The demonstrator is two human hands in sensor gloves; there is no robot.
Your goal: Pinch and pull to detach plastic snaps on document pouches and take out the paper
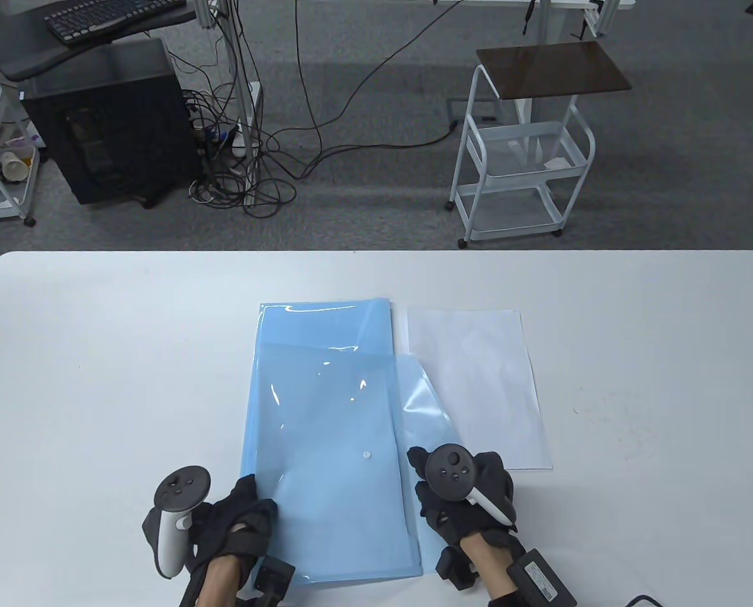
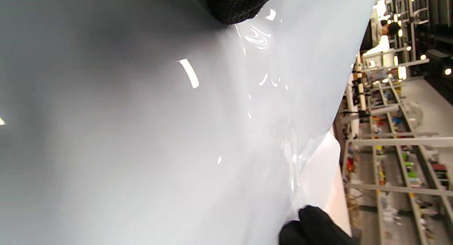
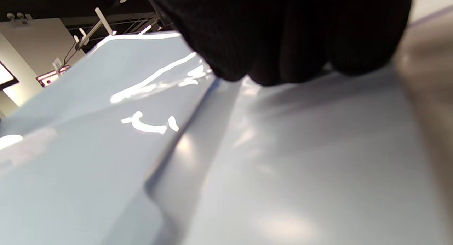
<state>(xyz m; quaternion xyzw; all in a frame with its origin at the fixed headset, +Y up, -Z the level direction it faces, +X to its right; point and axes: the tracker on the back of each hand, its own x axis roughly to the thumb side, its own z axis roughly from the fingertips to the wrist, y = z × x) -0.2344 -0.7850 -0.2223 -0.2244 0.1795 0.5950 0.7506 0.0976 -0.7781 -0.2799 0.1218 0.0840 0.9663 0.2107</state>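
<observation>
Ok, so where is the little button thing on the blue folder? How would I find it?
Start at the white table and find the blue pouches in its middle, left of the white paper. Look at the near end, between the two gloved hands. The snap is a tiny white round dot, the only solid spot on the shiny blue plastic.

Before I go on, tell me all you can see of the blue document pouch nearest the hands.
The translucent light-blue plastic document pouch lies flat on the white table, long side running away from the person, glossy with glare streaks. A small white snap stud shows near its near end. Its clear flap is folded out to the right, overlapping the white paper sheet. The left hand rests at its near-left edge; the right hand lies on the flap. More blue plastic shows beneath its far end.
</observation>
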